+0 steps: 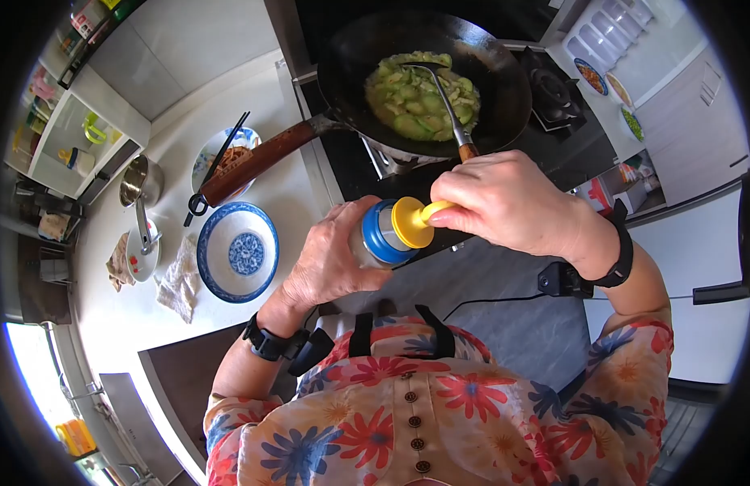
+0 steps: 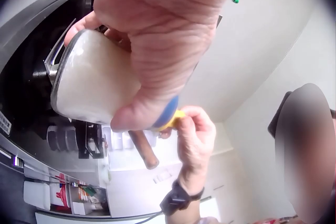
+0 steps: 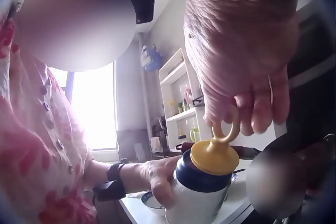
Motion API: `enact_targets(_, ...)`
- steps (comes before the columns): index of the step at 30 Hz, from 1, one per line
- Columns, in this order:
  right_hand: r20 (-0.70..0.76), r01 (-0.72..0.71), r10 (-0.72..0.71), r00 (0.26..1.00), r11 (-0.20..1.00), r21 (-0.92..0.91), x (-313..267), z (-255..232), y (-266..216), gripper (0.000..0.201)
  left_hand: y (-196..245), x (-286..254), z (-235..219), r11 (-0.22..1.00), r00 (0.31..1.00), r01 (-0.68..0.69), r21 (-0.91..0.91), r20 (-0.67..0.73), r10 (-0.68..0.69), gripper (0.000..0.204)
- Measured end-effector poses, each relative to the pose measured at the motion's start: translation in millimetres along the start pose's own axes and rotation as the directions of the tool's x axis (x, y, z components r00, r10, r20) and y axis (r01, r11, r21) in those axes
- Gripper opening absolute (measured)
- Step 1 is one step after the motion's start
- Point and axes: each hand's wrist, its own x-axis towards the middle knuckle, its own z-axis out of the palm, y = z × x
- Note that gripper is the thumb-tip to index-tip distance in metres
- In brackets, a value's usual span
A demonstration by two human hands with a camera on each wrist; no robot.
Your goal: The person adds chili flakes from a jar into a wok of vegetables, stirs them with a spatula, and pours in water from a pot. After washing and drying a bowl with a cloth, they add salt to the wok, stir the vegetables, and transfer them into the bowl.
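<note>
Left hand (image 1: 330, 259): fingers wrapped round the white seasoning jar (image 1: 373, 240), holding it tipped sideways in front of the stove (image 1: 553, 121).
Right hand (image 1: 508, 202): fingertips pinching the ring handle of the jar's yellow lid (image 1: 413, 222), which sits on a blue collar.
Wok (image 1: 504, 89): on the burner, holding sliced green vegetable (image 1: 411, 101) and 1 metal spatula (image 1: 444, 97).
Bench (image 1: 172, 316): 1 blue-and-white bowl (image 1: 217, 279) left of the jar.
</note>
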Motion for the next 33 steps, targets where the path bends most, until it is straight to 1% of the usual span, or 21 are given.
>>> enact_targets(1,-0.044,0.032,-0.030,0.999,0.999,0.036,-1,-1,1,0.019,0,-1,1,0.999,1.000,-0.003,-0.043,-0.017,0.002,0.076)
enact_targets(2,-0.044,0.029,-0.028,0.999,0.999,0.040,-2,-5,0,0.019,-1,-1,1,0.996,0.999,-0.007,-0.086,-0.035,0.004,0.073)
enact_targets(3,-0.073,0.011,-0.004,0.997,0.996,0.089,-4,-12,-1,0.018,0,-1,0,0.996,0.999,-0.005,-0.087,-0.032,0.002,0.073)
enact_targets(4,-0.099,-0.006,0.020,0.995,0.991,0.137,-5,-17,-1,0.017,0,-1,-1,0.999,0.997,-0.041,-0.032,-0.060,0.039,0.072)
enact_targets(5,-0.097,-0.007,0.021,0.995,0.990,0.138,-7,-18,-1,0.017,1,-1,-2,0.997,0.993,-0.076,0.025,-0.087,0.078,0.071)
enact_targets(7,-0.099,-0.095,0.114,0.988,0.979,0.181,-11,-18,-5,0.014,0,-1,-3,0.994,0.989,-0.095,0.054,-0.107,0.100,0.069)
enact_targets(8,-0.101,-0.096,0.116,0.988,0.978,0.183,-11,-16,-6,0.014,0,-1,-3,0.990,0.984,-0.113,0.085,-0.125,0.123,0.068)
enact_targets(10,-0.174,-0.040,0.057,0.983,0.994,0.101,-11,-11,-8,0.014,3,-1,-4,0.985,0.982,-0.120,0.123,-0.133,0.136,0.068)
enact_targets(11,-0.175,-0.043,0.061,0.983,0.994,0.102,-12,-11,-9,0.014,4,0,-5,0.979,0.978,-0.125,0.160,-0.145,0.149,0.067)
enact_targets(13,-0.093,-0.156,0.180,0.979,0.963,0.220,-14,-12,-9,0.011,5,0,-5,0.978,0.977,-0.128,0.167,-0.148,0.153,0.067)
enact_targets(14,-0.093,-0.158,0.182,0.979,0.963,0.220,-15,-11,-9,0.011,5,0,-5,0.976,0.976,-0.129,0.173,-0.155,0.156,0.067)
enact_targets(16,0.026,-0.305,0.322,0.946,0.862,0.404,-18,-11,-9,0.009,6,0,-5,0.977,0.977,-0.120,0.176,-0.152,0.148,0.066)
enact_targets(17,0.027,-0.306,0.324,0.946,0.862,0.405,-18,-10,-9,0.009,6,0,-4,0.977,0.979,-0.111,0.180,-0.151,0.139,0.066)
enact_targets(19,0.164,-0.465,0.467,0.869,0.654,0.597,-18,-8,-6,0.008,7,1,-3,0.980,0.980,-0.099,0.171,-0.153,0.125,0.066)
enact_targets(20,0.298,-0.564,0.532,0.793,0.454,0.690,-16,-9,-4,0.011,7,1,-2,0.983,0.981,-0.086,0.165,-0.155,0.112,0.066)
enact_targets(21,0.297,-0.563,0.532,0.793,0.454,0.690,-16,-9,-1,0.011,7,1,-2,0.982,0.981,-0.087,0.165,-0.155,0.113,0.066)
enact_targets(23,0.394,-0.621,0.548,0.738,0.320,0.716,-18,-5,6,0.012,8,2,-2,0.983,0.981,-0.087,0.164,-0.159,0.113,0.065)
enact_targets(27,0.426,-0.634,0.547,0.721,0.271,0.724,-21,-5,17,0.016,9,4,-2,0.984,0.981,-0.089,0.155,-0.160,0.114,0.065)
enact_targets(31,0.417,-0.646,0.575,0.703,0.272,0.714,-24,-13,25,0.018,7,6,-3,0.990,0.982,-0.068,0.127,-0.169,0.089,0.066)
enact_targets(33,0.415,-0.623,0.588,0.694,0.203,0.755,-26,-15,30,0.019,6,6,-2,0.992,0.980,-0.060,0.115,-0.182,0.080,0.067)
